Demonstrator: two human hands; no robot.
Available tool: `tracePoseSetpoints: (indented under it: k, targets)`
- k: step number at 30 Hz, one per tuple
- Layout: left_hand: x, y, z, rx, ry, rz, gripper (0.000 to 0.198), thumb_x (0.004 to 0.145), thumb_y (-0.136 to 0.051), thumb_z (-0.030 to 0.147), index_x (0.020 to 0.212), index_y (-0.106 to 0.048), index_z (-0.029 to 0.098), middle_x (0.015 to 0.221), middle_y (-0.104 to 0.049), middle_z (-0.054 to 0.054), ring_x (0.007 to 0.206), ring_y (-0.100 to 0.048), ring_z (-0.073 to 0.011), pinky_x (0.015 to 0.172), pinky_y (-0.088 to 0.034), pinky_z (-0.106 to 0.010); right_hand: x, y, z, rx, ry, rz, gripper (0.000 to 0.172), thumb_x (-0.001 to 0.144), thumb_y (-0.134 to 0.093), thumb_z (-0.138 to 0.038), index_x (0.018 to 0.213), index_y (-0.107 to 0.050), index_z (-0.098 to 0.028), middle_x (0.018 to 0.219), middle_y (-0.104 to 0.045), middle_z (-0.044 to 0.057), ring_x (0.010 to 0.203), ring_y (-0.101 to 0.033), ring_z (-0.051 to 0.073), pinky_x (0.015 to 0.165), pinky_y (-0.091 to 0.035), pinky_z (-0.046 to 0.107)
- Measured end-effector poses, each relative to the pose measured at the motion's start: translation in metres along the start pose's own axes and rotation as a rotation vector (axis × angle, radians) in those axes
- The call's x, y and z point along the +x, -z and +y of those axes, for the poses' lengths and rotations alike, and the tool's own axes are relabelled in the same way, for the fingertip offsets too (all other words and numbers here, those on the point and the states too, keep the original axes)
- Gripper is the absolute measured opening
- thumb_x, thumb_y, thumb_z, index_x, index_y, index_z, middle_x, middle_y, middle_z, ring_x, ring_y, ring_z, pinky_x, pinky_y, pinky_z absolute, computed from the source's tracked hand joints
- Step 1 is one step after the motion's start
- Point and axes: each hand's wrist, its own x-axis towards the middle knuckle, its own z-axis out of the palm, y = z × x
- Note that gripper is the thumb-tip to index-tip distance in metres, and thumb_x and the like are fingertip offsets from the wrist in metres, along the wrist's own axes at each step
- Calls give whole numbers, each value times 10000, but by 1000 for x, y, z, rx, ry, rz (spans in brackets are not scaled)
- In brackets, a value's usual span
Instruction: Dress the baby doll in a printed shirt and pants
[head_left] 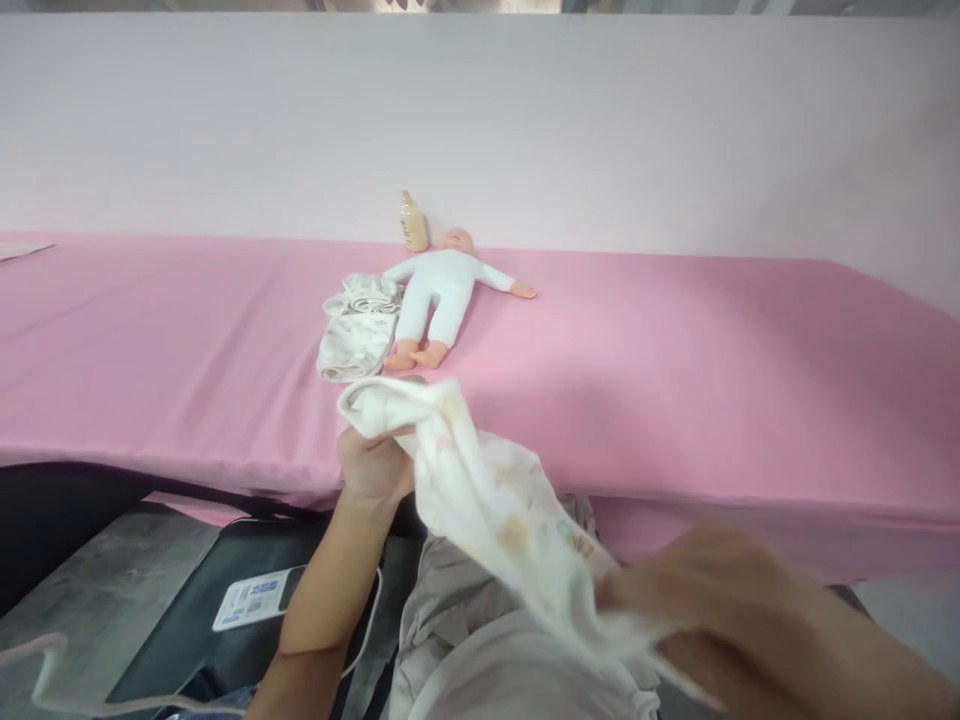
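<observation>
My left hand [373, 465] and my right hand [720, 610] both grip a white baby garment with a pastel print [491, 505], which is stretched diagonally between them and blurred at the right. A baby doll in a white bodysuit [442, 295] lies on its back on the pink-covered table [637, 390], its feet toward me. Beside the doll's legs lies a folded white patterned cloth [358, 325]. A cream-coloured bottle [413, 222] stands just beyond the doll's head. Neither hand touches the doll.
A white wall [480, 120] runs along the table's far side. A sheet of paper [22, 250] lies at the far left. Below the table's near edge are a dark surface, a printed white card [251, 598], a pale cable [45, 675] and my grey clothing [480, 610].
</observation>
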Motion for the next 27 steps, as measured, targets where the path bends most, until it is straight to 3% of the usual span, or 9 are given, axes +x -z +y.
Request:
tracePoseSetpoints:
  k: [4, 7, 11, 13, 15, 19, 21, 24, 27]
  targets:
    - [16, -13, -9, -555, -270, -780, 318, 853, -487, 239, 536, -483, 207, 368, -507, 75, 304, -497, -71, 387, -459, -164, 4, -35, 20, 331, 84, -115, 118, 868, -526, -203, 889, -641, -197, 661, -607, 20, 622, -558, 117, 591, -433, 211]
    - [15, -35, -9, -823, -281, -1040, 336, 829, -469, 185, 495, -476, 227, 390, -538, 101, 304, -501, -46, 446, -493, -119, 9, -66, 42, 474, -35, 82, 80, 805, -571, -176, 852, -634, -189, 1015, -594, 94, 798, -574, 152, 583, -429, 224]
    - [-1, -58, -11, -1114, -158, -940, 341, 807, -475, 233, 466, -451, 241, 310, -416, 107, 237, -394, -45, 398, -448, -121, 18, -103, 64, 776, -158, 218, 257, 723, -694, -217, 931, -543, -224, 1308, -443, 93, 1062, -522, 214, 709, -449, 251]
    - [-3, -61, -15, -1137, -139, -916, 326, 807, -482, 227, 483, -451, 235, 295, -379, 108, 232, -376, -38, 404, -444, -111, 21, -116, 68, 904, -229, 162, 505, 670, -758, -237, 1087, -474, -253, 1189, -529, 72, 1037, -532, 208, 777, -446, 279]
    - [1, -56, -21, -1072, -140, -918, 300, 813, -487, 238, 514, -469, 223, 328, -410, 97, 270, -409, -33, 419, -456, -115, 22, -121, 68, 883, -301, 47, 520, 668, -767, -265, 1107, -489, -231, 987, -592, 26, 893, -558, 181, 744, -443, 267]
    - [0, -23, -27, -342, 83, -505, 170, 770, -583, 340, 814, -659, 195, 882, -684, -43, 851, -645, -174, 767, -545, -298, 20, -120, 67, 743, -333, -22, 144, 805, -617, -298, 788, -562, -166, 752, -534, -12, 702, -481, 123, 626, -393, 222]
    - [-12, -4, -26, 21, 253, -358, 407, 805, -558, 368, 1175, -579, 200, 1298, -535, -95, 1209, -487, -278, 1007, -417, -444, 18, -120, 69, 708, -378, 37, 167, 873, -506, -296, 770, -532, -167, 723, -496, -16, 641, -422, 98, 574, -358, 210]
    - [-40, 11, -17, 280, 387, -384, 600, 891, -436, 446, 1433, -273, 247, 1500, -282, -94, 1368, -285, -302, 1097, -290, -489, 15, -126, 77, 576, -499, 107, 177, 912, -414, -293, 815, -508, -179, 622, -426, -39, 545, -350, 85, 504, -293, 209]
    - [-65, 3, -7, 448, 242, -541, 771, 819, -491, 583, 1448, -232, 219, 1504, -273, -109, 1362, -293, -325, 1105, -283, -481, 15, -135, 87, 544, -560, 145, 135, 896, -429, -280, 940, -525, -196, 564, -417, -56, 494, -355, 96, 481, -283, 220]
